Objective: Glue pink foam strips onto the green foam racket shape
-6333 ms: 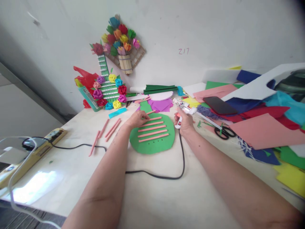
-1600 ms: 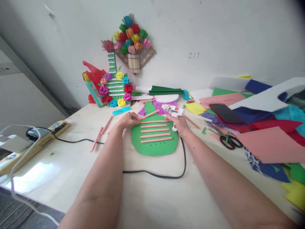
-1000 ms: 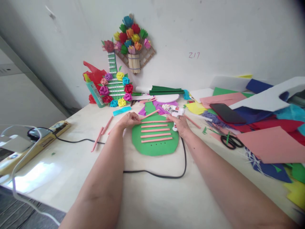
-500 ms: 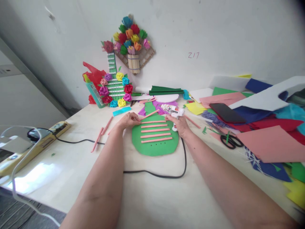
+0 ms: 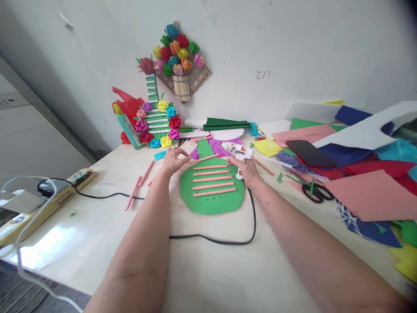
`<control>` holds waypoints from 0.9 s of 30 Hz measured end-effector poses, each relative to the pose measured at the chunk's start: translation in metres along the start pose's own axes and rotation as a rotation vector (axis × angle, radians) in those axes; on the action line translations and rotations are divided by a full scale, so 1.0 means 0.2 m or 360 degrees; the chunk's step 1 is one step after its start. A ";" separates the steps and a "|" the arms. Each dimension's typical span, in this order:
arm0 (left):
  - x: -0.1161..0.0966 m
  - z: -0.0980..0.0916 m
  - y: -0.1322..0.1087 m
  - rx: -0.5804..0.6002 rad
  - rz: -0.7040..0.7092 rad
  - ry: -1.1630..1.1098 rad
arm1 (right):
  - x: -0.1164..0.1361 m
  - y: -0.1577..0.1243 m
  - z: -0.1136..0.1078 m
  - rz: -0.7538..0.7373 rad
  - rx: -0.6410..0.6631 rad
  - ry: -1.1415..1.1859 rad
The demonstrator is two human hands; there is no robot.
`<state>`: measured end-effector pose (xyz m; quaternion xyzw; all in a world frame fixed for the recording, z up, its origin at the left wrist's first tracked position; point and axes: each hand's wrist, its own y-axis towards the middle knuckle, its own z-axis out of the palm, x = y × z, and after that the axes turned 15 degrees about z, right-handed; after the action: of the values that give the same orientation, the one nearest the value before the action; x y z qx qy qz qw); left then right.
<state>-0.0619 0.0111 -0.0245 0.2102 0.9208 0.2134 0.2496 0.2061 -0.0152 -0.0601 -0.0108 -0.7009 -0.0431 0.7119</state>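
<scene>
The slanted pink stick (image 5: pixel 206 158) is positioned over the far part of the green card (image 5: pixel 211 205), its long axis directed from near left to far right. Its left end is located just beside the left hand (image 5: pixel 175 161); whether it is pinched cannot be told. The glue gun (image 5: pixel 241 151) is clasped by the right hand (image 5: pixel 248 171), farther right.
</scene>
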 end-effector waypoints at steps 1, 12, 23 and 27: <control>-0.01 0.02 0.01 -0.0044 0.0034 0.0065 | 0.00 0.00 0.00 -0.0010 0.0001 0.0006; -0.19 0.20 0.06 0.0112 -0.0023 0.0428 | 0.02 -0.01 0.00 -0.0069 0.0073 -0.0099; -0.18 0.21 0.06 0.0208 -0.0067 0.0492 | 0.06 -0.04 0.01 -0.0182 0.0069 -0.0232; -0.19 0.21 0.06 0.0233 -0.0038 0.0491 | 0.04 -0.02 0.01 -0.0192 0.0065 -0.0293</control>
<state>-0.0055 0.0146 -0.0377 0.1816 0.9637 0.1725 0.0920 0.2034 -0.0197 -0.0518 0.0419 -0.7633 -0.0703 0.6408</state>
